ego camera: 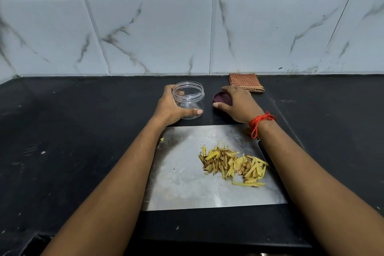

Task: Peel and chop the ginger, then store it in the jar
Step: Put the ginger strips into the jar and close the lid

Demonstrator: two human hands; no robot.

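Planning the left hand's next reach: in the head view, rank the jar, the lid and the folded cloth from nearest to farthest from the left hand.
1. Jar: in the left hand's grip.
2. Lid: right of the jar, held by the right hand.
3. Folded cloth: farthest right and back.

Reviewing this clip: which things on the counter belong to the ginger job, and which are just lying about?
Part of the job:
- clear jar, gripped by the left hand
- maroon lid, held by the right hand
- chopped ginger on the steel board
- dark knife-like object, mostly hidden under the right forearm

Lying about:
- folded checked cloth by the wall
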